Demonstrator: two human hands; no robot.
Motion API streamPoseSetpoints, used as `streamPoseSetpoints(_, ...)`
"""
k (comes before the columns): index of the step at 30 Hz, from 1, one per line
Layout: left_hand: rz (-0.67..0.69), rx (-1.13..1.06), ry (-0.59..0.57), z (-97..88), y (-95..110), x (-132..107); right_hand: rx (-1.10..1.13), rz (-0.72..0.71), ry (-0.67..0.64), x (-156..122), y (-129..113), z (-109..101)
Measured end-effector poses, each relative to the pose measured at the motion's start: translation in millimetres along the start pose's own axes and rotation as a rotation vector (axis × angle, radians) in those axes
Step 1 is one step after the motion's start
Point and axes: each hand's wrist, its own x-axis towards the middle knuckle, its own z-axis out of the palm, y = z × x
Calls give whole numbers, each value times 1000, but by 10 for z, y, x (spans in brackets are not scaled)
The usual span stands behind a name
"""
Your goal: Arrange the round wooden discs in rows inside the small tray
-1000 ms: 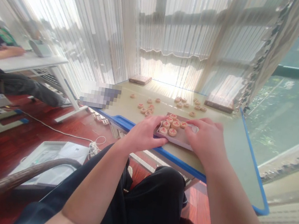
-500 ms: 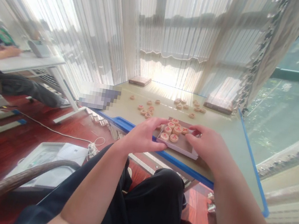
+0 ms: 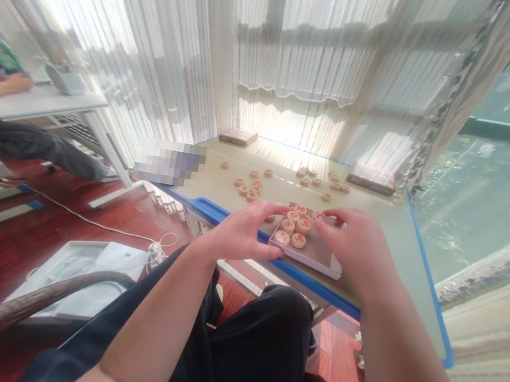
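Observation:
A shallow open box [image 3: 312, 257] sits at the near edge of the table, tilted slightly in view. Several round wooden Chinese chess pieces [image 3: 298, 240] with red characters lie in rows on its left side. My left hand [image 3: 248, 232] is curved around the box's left end, thumb at the front wall and fingers near the back corner. Between thumb and fingers of my right hand [image 3: 352, 237] is a chess piece [image 3: 318, 216], raised at an angle over the box's back side. Part of the box is hidden behind the right hand.
Loose chess pieces [image 3: 251, 196] are scattered across the blue-edged table [image 3: 377, 221]. Two flat brown boxes [image 3: 238, 137] lie along its far edge. A blurred-out item [image 3: 169, 163] is at the left. Another person's hand [image 3: 19, 83] rests at a white desk [image 3: 49, 104].
My right hand has lifted and tilted a chess piece at the back of the box. The box has shifted slightly right and toward me. The left hand stays in place.

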Motion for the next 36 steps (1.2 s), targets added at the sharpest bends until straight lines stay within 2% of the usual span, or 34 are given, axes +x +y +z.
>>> streamPoseSetpoints(3,-12,2,-8,-7,16,-2,18,-38,45,5,-10,8)
streamPoseSetpoints(8,-14,23,-20,-15,27,-1,-15,-75,-44,6,-8,27)
streamPoseSetpoints(16,-14,29,-19,-20,27,-4,9,-9,-23,4,15,-38)
streamPoseSetpoints(24,-17,31,-14,-18,34,-2,-82,-14,-121,-22,55,-42)
streamPoseSetpoints(31,-7,43,-20,-14,30,3,-61,-81,17,-6,-20,-7)
streamPoseSetpoints(36,-1,37,-12,-7,20,5,-26,-100,-26,11,-33,35)
